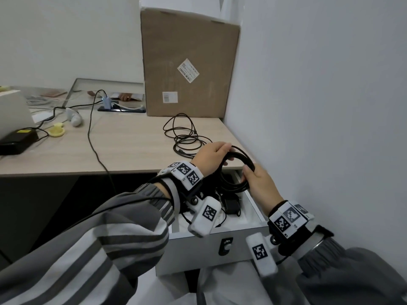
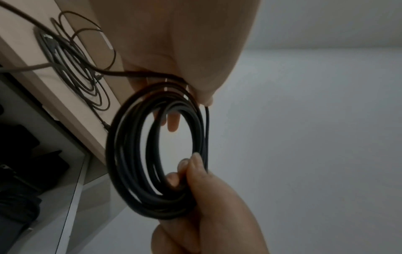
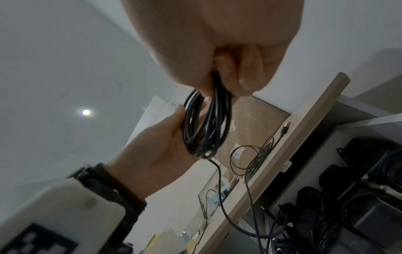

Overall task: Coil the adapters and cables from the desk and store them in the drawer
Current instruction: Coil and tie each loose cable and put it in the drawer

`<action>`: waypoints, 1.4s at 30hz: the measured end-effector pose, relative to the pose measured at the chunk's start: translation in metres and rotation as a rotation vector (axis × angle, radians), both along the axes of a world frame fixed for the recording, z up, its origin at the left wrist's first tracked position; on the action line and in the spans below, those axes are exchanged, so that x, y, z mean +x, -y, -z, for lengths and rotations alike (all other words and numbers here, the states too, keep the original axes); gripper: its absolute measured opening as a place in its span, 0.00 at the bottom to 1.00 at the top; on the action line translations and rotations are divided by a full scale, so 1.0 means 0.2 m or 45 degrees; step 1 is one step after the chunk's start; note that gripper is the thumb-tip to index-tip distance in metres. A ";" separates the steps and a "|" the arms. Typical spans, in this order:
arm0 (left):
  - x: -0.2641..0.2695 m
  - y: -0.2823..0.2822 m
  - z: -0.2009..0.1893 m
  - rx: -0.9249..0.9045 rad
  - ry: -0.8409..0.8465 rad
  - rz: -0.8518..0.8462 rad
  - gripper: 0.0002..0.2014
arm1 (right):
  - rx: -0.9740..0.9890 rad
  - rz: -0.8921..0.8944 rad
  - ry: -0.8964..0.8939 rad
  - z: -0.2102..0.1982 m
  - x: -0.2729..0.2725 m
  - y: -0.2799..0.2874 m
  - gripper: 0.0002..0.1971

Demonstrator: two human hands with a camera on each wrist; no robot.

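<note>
The person wore a jacket with grey and white striped sleeves (image 1: 105,234) and elastic grey cuffs. Each wrist carried a black strap (image 1: 278,211) bearing white blocks printed with black square tag markers (image 1: 187,172). A thin black cable (image 1: 123,203) ran along the left sleeve.

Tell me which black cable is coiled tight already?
The black coil gripped by both hands, left hand and right hand, above the drawer. The brown cable lies loose on the desk.
</note>
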State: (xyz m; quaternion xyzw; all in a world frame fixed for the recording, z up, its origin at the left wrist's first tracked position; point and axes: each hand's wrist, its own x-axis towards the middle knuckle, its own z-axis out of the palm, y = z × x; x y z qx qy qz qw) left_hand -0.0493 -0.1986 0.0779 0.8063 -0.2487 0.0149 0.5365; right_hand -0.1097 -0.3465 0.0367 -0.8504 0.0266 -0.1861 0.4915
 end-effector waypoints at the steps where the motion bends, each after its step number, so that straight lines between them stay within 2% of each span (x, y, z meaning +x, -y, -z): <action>1: -0.01 -0.01 -0.01 0.013 -0.030 0.021 0.17 | 0.027 0.026 0.030 0.01 0.01 0.00 0.15; 5: -0.02 -0.03 0.04 0.042 -0.060 0.032 0.19 | 0.053 0.094 0.033 0.03 0.03 0.00 0.14; 7: -0.01 -0.04 0.09 0.007 -0.114 0.066 0.19 | 0.227 0.130 0.034 0.02 0.04 0.01 0.14; 9: -0.02 -0.05 0.13 0.023 -0.164 0.112 0.20 | 0.299 0.166 0.041 -0.01 0.05 0.03 0.14; 12: -0.01 -0.04 0.13 0.068 -0.117 0.036 0.23 | 0.251 0.131 0.000 -0.01 0.06 0.04 0.15; 19: -0.03 -0.03 0.05 0.021 -0.124 0.018 0.20 | 0.116 0.056 -0.077 0.02 0.07 0.02 0.16; 24: -0.06 0.01 0.04 -0.293 -0.353 -0.048 0.20 | 0.027 0.022 -0.047 -0.01 0.04 -0.03 0.14; 28: -0.07 0.01 0.03 -0.352 -0.578 -0.028 0.21 | -0.029 0.003 -0.028 0.02 0.04 -0.05 0.14; 34: -0.08 -0.03 0.01 -0.506 -0.908 0.130 0.21 | -0.078 -0.045 -0.041 0.03 0.03 -0.04 0.13; 36: -0.08 -0.03 0.00 -0.503 -0.903 0.144 0.21 | -0.069 -0.084 -0.047 0.03 0.03 -0.04 0.12; 39: -0.08 -0.02 0.00 -0.452 -0.739 0.046 0.20 | -0.075 -0.171 -0.078 0.03 0.04 -0.01 0.12; 42: -0.09 0.01 -0.01 -0.367 -0.615 -0.030 0.19 | 0.027 -0.268 -0.137 0.01 0.03 0.03 0.11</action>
